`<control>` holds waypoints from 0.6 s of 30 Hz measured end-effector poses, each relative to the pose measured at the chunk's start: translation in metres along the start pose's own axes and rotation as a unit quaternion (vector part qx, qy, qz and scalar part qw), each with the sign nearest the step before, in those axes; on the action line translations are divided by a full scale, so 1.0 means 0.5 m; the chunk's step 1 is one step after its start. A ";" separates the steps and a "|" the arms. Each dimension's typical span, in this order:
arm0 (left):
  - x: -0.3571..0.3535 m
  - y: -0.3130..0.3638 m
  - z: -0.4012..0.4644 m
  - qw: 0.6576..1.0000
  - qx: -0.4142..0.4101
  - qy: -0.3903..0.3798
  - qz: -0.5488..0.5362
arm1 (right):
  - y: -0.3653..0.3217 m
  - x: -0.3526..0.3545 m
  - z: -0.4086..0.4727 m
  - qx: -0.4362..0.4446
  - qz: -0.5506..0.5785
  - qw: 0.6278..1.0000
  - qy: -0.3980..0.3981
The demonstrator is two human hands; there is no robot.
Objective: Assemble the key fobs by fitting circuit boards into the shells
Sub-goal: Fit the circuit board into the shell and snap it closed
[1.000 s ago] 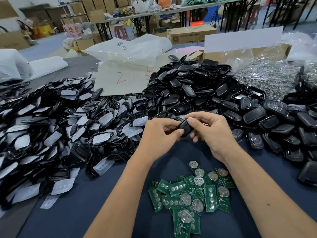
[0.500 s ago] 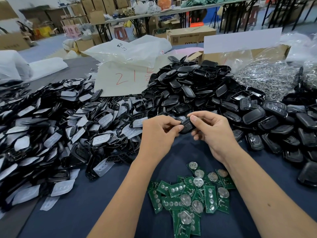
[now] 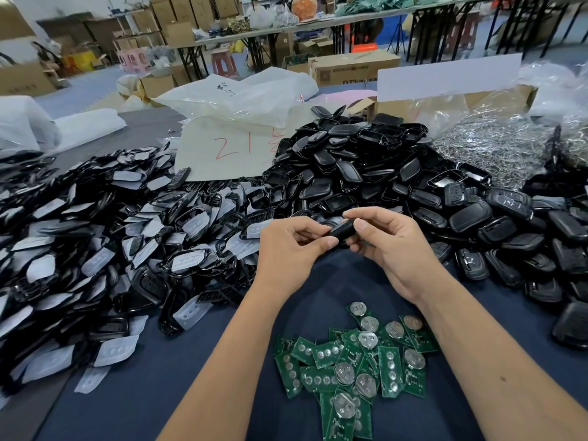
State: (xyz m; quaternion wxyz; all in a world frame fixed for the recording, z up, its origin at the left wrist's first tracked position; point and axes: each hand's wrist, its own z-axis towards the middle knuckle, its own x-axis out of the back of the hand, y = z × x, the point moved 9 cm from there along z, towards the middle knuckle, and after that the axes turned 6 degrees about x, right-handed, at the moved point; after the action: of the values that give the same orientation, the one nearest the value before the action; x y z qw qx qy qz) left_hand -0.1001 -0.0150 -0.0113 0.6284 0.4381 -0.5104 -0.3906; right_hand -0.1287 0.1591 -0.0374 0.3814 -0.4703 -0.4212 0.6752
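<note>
A black key fob shell (image 3: 342, 232) is held above the dark blue table (image 3: 191, 377), between both hands. My left hand (image 3: 291, 246) pinches its left end with thumb and fingers. My right hand (image 3: 388, 246) grips its right end, thumb on top. Its inside is hidden from me. A pile of green circuit boards (image 3: 353, 367) with round silver battery clips lies near me, between my forearms.
Black frames with white rubber pads (image 3: 95, 249) are heaped on the left. A tall heap of black shells (image 3: 366, 167) fills the middle, with closed fobs (image 3: 509, 237) to the right. Behind are a bag of metal parts (image 3: 496, 144), plastic bags and cardboard boxes.
Both hands have turned the shell slightly and lifted it a little; my right thumb now sits on top of it. The piles have not moved.
</note>
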 end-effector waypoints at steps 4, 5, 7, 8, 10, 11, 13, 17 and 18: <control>0.004 -0.004 0.003 1.000 0.005 -0.016 -0.006 | -0.002 0.001 -0.004 0.001 -0.060 0.998 -0.004; 0.003 -0.004 0.003 1.000 0.003 -0.020 -0.007 | -0.005 0.001 -0.005 0.007 -0.079 0.997 -0.003; 0.002 -0.001 0.003 1.000 -0.005 -0.026 -0.003 | -0.010 0.003 -0.005 0.020 -0.088 0.996 0.006; 0.002 0.001 0.003 1.000 -0.008 -0.028 0.000 | -0.013 0.003 -0.005 0.027 -0.085 0.996 0.010; 0.002 0.001 0.004 0.999 -0.011 -0.029 0.007 | -0.016 0.002 -0.005 0.040 -0.087 0.995 0.009; 0.004 0.001 0.005 0.999 -0.014 -0.029 0.010 | -0.018 0.001 -0.005 0.047 -0.095 0.994 0.008; 0.007 0.003 0.005 0.999 -0.021 -0.026 0.013 | -0.023 -0.001 -0.006 0.057 -0.118 0.991 0.006; 0.012 0.009 0.004 0.998 -0.045 -0.018 0.043 | -0.028 -0.005 -0.006 0.069 -0.169 0.983 0.001; 0.012 0.014 0.002 0.996 -0.064 -0.014 0.068 | -0.030 -0.008 -0.007 0.074 -0.189 0.979 -0.003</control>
State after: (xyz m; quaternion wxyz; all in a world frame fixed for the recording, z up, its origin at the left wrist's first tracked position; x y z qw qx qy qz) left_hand -0.0999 -0.0185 -0.0028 0.6732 0.3557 -0.5218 -0.3848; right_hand -0.1228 0.1617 -0.0230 0.5349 -0.3509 -0.4523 0.6215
